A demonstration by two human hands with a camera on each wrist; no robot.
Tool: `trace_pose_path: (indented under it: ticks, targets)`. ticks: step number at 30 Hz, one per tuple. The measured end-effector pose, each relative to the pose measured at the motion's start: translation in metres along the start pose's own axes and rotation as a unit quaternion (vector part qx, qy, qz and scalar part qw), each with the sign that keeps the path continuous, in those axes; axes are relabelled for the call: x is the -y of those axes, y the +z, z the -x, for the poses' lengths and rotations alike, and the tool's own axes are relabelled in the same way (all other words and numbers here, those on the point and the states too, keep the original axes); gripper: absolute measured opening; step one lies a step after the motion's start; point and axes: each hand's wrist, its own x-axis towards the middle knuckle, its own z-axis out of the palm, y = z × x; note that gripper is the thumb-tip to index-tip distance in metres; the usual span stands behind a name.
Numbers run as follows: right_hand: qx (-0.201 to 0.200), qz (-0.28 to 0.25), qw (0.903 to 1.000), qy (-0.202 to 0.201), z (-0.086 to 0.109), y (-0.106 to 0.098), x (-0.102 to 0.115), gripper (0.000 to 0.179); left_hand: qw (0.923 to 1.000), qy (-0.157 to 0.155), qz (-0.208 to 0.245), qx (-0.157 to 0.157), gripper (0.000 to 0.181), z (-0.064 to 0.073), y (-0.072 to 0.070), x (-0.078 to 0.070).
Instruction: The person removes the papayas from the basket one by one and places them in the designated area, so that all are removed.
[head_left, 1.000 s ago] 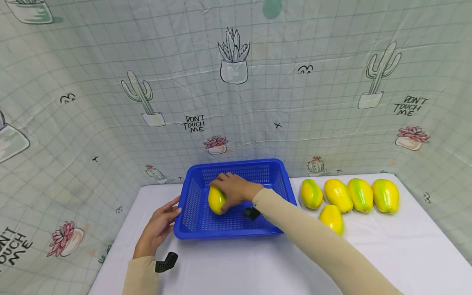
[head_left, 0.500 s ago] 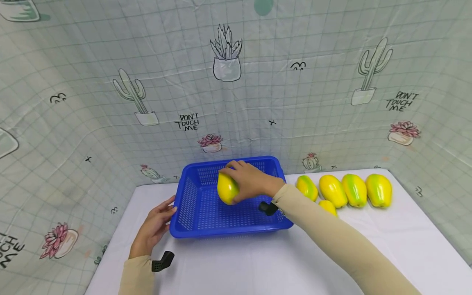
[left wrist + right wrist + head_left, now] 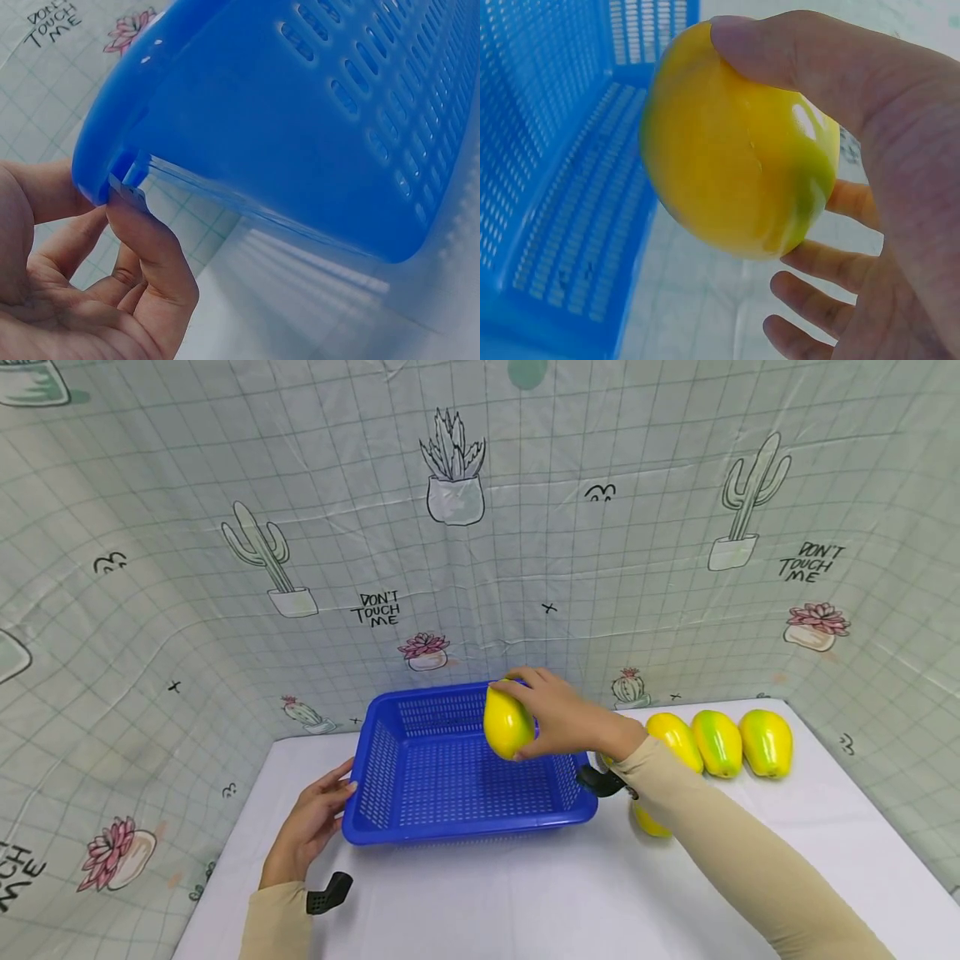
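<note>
My right hand (image 3: pixel 558 714) grips a yellow papaya (image 3: pixel 507 723) with a green patch, raised over the right part of the blue plastic basket (image 3: pixel 465 837). In the right wrist view the thumb lies across the papaya (image 3: pixel 735 150), with fingers on its other side. The basket is perforated, and no fruit shows inside it. At its left end my left hand (image 3: pixel 309 818) holds the rim. The left wrist view has the thumb and a bent finger pinching the rim (image 3: pixel 97 142) from both sides.
Right of the basket, several more yellow-green papayas (image 3: pixel 767 743) lie on the white-covered table (image 3: pixel 480 902). My right forearm partly hides some of them, including a nearer papaya (image 3: pixel 649 821). A patterned cloth (image 3: pixel 510 568) hangs behind and at the sides.
My right hand has lifted the papaya up from the basket's floor and carried it rightward. My left hand stays at the rim. The head view has shifted slightly.
</note>
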Motion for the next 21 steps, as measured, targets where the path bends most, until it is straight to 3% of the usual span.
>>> trace_pose_path:
  ticks: [8,21]
  targets:
    - [-0.038,-0.013,0.9985,0.039,0.044,-0.02,-0.024,0.098,1.0,0.005,0.002,0.007,0.062,-0.001,0.0,-0.001]
    - [-0.058,-0.039,0.9896,0.125,0.116,-0.039,-0.049,0.1,0.9999,0.001,-0.01,0.009,0.061,0.002,0.001,-0.001]
